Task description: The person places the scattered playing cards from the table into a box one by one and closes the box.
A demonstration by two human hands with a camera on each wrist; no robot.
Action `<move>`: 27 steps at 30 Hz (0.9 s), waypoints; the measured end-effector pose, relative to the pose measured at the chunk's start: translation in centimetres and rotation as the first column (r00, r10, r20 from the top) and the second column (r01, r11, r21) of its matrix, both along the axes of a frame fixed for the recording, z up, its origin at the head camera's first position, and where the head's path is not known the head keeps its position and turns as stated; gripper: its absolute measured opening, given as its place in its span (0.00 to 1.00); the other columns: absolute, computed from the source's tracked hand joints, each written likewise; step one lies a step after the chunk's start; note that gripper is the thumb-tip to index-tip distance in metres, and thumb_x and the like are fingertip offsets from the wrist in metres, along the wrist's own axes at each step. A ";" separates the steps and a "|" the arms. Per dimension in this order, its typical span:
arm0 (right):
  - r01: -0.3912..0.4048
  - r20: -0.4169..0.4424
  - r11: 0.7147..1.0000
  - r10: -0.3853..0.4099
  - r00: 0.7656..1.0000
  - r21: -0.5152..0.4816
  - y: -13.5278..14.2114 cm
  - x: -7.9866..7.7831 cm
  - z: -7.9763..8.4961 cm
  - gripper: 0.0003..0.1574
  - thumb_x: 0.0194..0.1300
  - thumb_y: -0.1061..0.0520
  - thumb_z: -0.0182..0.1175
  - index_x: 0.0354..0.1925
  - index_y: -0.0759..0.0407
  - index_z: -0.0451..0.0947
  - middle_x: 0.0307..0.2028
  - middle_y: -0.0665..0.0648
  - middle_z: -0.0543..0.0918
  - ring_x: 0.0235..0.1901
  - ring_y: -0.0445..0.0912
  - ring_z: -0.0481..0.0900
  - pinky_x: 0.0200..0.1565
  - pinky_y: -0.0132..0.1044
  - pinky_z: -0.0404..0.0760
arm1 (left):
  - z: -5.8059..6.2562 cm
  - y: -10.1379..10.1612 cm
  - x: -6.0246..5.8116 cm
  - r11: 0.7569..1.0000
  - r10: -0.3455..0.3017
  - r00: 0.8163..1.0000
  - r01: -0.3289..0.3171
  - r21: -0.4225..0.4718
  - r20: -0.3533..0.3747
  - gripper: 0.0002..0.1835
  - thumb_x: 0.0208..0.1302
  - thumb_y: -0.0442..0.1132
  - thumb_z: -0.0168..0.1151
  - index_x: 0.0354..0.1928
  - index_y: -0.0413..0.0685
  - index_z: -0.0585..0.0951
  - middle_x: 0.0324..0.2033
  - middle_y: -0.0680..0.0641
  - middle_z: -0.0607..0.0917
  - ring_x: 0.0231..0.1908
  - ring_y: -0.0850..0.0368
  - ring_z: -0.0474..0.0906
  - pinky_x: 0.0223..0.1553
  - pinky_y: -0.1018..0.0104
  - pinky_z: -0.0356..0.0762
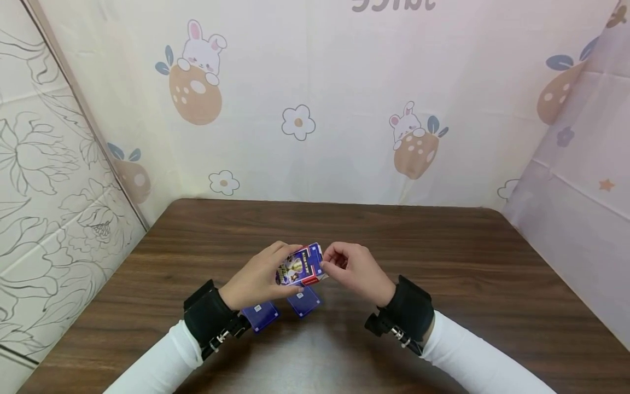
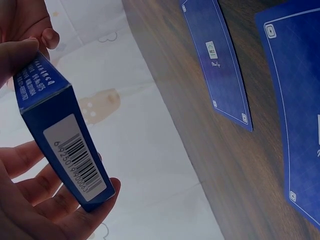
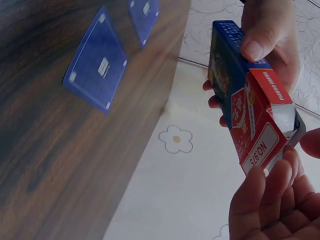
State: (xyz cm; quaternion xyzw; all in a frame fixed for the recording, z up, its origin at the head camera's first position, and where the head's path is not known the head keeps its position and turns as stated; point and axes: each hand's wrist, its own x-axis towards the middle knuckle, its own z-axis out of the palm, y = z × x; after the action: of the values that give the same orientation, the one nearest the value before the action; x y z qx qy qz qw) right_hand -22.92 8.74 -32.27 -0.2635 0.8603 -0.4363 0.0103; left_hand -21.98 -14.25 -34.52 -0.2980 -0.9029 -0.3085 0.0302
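My left hand (image 1: 263, 278) grips a small blue and red card box (image 1: 300, 265) above the table, its thumb along one narrow side and its fingers round the other. The barcode end of the card box (image 2: 67, 145) faces the left wrist camera. At the opposite, red end, my right hand (image 1: 358, 271) pinches the end flap (image 3: 298, 128) between thumb and fingertips; this end stands partly open. Below the left hand, two blue playing cards lie on the table: one card (image 1: 262, 316) nearer the wrist, the other card (image 1: 305, 301) just under the box.
The dark wood table (image 1: 443, 246) stretches out under both arms. Behind it hangs a pale printed curtain (image 1: 344, 164), with a flower-patterned panel (image 1: 59, 180) at the left. Black straps (image 1: 410, 306) with small cameras sit on both wrists.
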 end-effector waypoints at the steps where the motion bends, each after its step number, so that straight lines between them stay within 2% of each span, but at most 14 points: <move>1: -0.014 -0.016 1.000 0.014 1.000 0.000 0.0 0.0 -0.1 0.02 0.61 0.60 0.62 0.32 0.57 0.76 0.24 0.50 0.74 0.25 0.44 0.71 0.26 0.31 0.72 | 0.0 0.0 0.0 1.000 -0.002 1.000 0.002 0.000 0.000 0.39 0.51 0.50 0.72 0.64 0.48 0.67 0.46 0.52 0.74 0.40 0.62 0.71 0.40 0.70 0.76; 5: -0.036 -0.047 0.999 0.035 0.998 0.000 0.0 0.0 -0.2 0.03 0.62 0.60 0.61 0.32 0.57 0.76 0.24 0.50 0.73 0.25 0.44 0.70 0.25 0.31 0.71 | 0.0 0.0 0.0 1.000 -0.005 1.000 0.005 0.002 -0.001 0.39 0.51 0.49 0.72 0.64 0.48 0.67 0.45 0.52 0.74 0.40 0.62 0.71 0.40 0.70 0.76; 12: 0.017 0.086 0.999 -0.013 0.996 -0.043 0.1 -0.2 -0.1 0.06 0.62 0.59 0.62 0.32 0.61 0.79 0.24 0.53 0.76 0.24 0.45 0.70 0.24 0.31 0.70 | 0.1 0.0 0.1 1.000 -0.004 1.000 0.004 0.002 0.004 0.39 0.51 0.49 0.72 0.64 0.48 0.68 0.46 0.51 0.74 0.41 0.62 0.72 0.41 0.70 0.76; 20: 0.074 0.137 0.996 -0.066 0.988 -0.055 0.3 -0.4 0.0 0.05 0.61 0.60 0.62 0.30 0.62 0.79 0.23 0.54 0.76 0.22 0.45 0.71 0.22 0.32 0.73 | -0.1 -0.1 0.1 1.000 0.007 1.000 -0.007 -0.010 -0.001 0.40 0.50 0.49 0.72 0.65 0.48 0.67 0.46 0.52 0.74 0.41 0.62 0.71 0.41 0.69 0.75; 27: 0.106 0.143 0.992 -0.095 0.985 -0.075 0.4 -0.4 -0.1 0.05 0.59 0.62 0.62 0.29 0.64 0.78 0.20 0.54 0.75 0.18 0.44 0.72 0.21 0.34 0.75 | 0.0 0.0 0.1 1.000 0.007 1.000 -0.007 -0.008 -0.001 0.40 0.50 0.49 0.73 0.64 0.48 0.68 0.45 0.52 0.74 0.40 0.62 0.71 0.41 0.69 0.76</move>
State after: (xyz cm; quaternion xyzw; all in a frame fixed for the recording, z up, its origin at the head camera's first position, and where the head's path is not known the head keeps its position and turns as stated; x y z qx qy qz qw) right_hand -23.34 9.18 -32.33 -0.1890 0.8510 -0.4885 0.0372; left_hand -21.90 -14.29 -34.54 -0.2952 -0.9051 -0.3046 0.0306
